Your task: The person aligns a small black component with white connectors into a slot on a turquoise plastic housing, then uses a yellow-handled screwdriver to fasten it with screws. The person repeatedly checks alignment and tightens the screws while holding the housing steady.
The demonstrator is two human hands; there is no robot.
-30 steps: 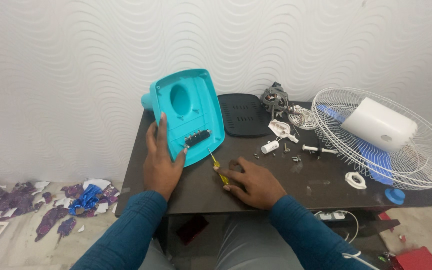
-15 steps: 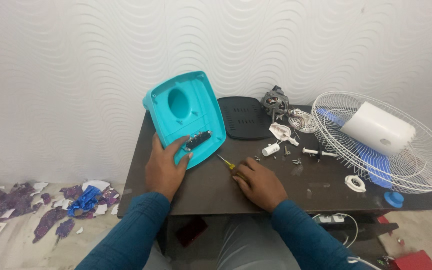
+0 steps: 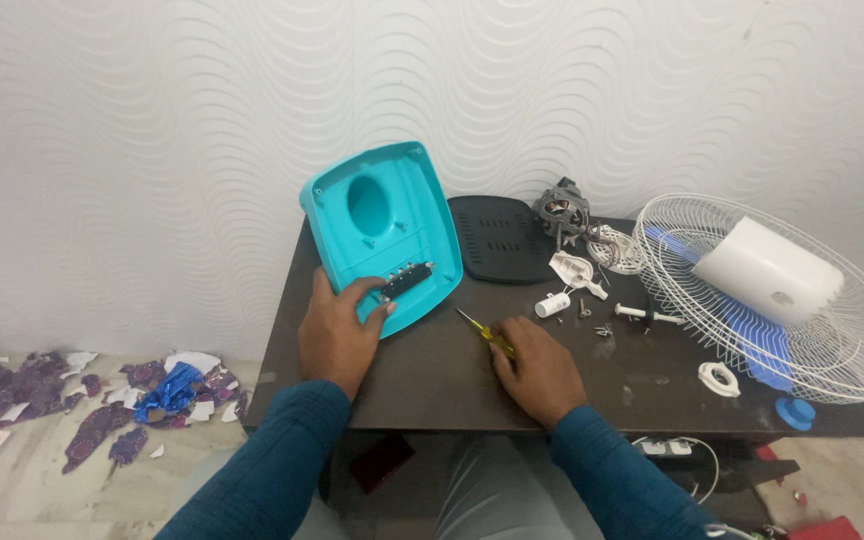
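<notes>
Even, soft room light; the dark table (image 3: 652, 385) shows faint sheen near the white fan grille (image 3: 857, 345). Sharp throughout, with wide-angle bending toward the edges.

Turquoise plastic fan base cover (image 3: 382, 235): rounded-rectangular shell, hollow side up, oval hole near its far end, dark switch strip near its near edge; tilted, near edge on the dark surface (image 3: 432, 375). Yellow-handled screwdriver (image 3: 486, 332): thin shaft pointing away and left, lying just right of the cover.
</notes>
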